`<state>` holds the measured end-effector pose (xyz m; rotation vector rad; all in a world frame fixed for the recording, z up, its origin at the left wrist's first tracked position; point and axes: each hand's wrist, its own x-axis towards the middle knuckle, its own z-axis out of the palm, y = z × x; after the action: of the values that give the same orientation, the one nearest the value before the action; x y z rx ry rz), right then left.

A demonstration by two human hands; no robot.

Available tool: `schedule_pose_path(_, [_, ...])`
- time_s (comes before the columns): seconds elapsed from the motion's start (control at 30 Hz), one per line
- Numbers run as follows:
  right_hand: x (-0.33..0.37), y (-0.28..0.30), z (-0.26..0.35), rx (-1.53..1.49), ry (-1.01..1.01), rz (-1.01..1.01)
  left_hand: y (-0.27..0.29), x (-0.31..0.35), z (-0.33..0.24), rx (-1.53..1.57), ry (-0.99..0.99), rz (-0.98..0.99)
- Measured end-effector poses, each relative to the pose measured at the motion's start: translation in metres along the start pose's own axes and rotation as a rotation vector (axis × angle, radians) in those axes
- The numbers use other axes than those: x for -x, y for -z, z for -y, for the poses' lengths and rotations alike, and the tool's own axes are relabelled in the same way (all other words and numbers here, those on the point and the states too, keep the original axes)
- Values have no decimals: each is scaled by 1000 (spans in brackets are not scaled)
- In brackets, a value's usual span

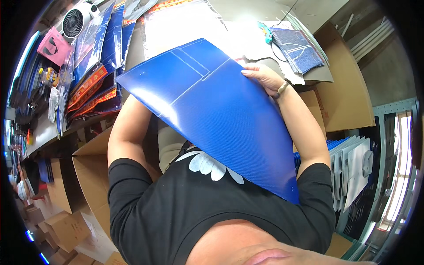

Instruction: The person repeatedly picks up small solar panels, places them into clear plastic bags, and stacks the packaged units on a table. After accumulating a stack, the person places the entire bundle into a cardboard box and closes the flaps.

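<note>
A large glossy blue sheet [229, 119], like a folder or flat plastic cover with pale stitch-like lines near its far end, is held up slantwise in front of my chest. My right hand [266, 78], with a band on the wrist, pinches the sheet's far right edge between thumb and fingers. My left forearm [131, 121] passes behind the sheet, which hides my left hand and its fingers. The sheet's near corner rests close to my right upper arm. Beyond it lies a table with a bright white surface [181, 26], partly washed out by glare.
Blue plastic packages [110, 44] with red-orange trim are piled at the left, beside a pink bag [54, 46] and a fan [74, 22]. A dark blue folder stack [298, 48] and a turquoise tool [266, 33] lie far right. Cardboard boxes [342, 79] and upright white folders [353, 168] stand right.
</note>
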<state>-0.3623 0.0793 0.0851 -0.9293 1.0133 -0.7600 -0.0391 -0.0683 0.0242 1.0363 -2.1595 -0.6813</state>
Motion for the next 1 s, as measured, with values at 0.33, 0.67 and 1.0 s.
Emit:
schedule_pose_path(0.33, [5,14,-18,194,-152,-110,3,-12,0,470,427,-38])
schedule_pose_path(0.67, [-34,79,5,315,-130,-285,0,24,33,-91,-50,-30])
schedule_pose_path(1.0, [-38,13,7,1502,180,-787,4,74,0,-266,299,-490])
